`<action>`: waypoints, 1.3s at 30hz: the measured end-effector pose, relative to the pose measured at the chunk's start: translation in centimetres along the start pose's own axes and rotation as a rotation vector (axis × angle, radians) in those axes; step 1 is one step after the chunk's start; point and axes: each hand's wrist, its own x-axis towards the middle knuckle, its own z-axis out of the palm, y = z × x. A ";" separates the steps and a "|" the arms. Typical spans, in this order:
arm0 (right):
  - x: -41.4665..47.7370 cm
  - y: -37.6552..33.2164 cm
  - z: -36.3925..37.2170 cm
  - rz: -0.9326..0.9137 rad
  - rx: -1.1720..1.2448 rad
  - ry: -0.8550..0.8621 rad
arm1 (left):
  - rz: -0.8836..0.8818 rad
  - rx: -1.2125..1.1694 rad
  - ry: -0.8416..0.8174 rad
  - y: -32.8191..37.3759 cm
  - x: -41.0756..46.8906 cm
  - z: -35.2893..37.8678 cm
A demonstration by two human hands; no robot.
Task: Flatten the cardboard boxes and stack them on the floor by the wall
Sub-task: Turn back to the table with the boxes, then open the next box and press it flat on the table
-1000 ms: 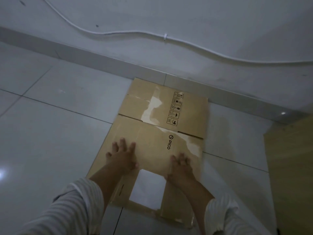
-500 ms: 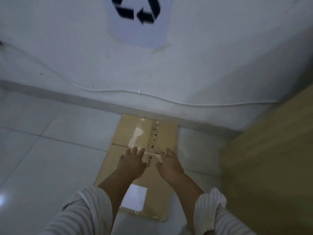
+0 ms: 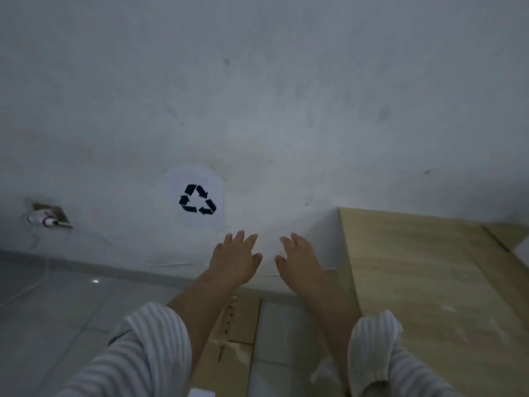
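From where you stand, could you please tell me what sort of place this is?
Probably an indoor recycling corner: a recycling-symbol sign on the white wall, a flattened cardboard box on the tiled floor.

The wall [image 3: 286, 96] is pale grey-white, its sign [image 3: 197, 200] white with black arrows, the floor [image 3: 57, 310] pale grey tile, the cardboard [image 3: 237, 325] tan with black marks, the panel [image 3: 415, 282] light wood-grained, the sleeves [image 3: 137, 356] grey-and-white striped.

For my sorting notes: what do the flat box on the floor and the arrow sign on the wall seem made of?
The flat box looks like matt brown cardboard; a pale shiny strip suggests clear tape. The arrow sign seems thin white paper, matt, lying flat against the wall, though sticker film cannot be excluded.
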 end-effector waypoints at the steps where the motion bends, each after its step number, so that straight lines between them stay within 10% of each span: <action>1: -0.6 0.4 -2.4 -0.016 -0.001 0.035 | 0.018 0.004 0.026 2.0 -0.5 -1.5; 21: -21.9 16.3 -29.8 -0.047 0.101 0.272 | 0.205 0.001 0.153 36.2 -17.5 -9.9; 39: -23.5 57.1 -51.1 0.212 0.068 0.363 | 0.190 -0.450 -0.006 78.6 -8.6 2.7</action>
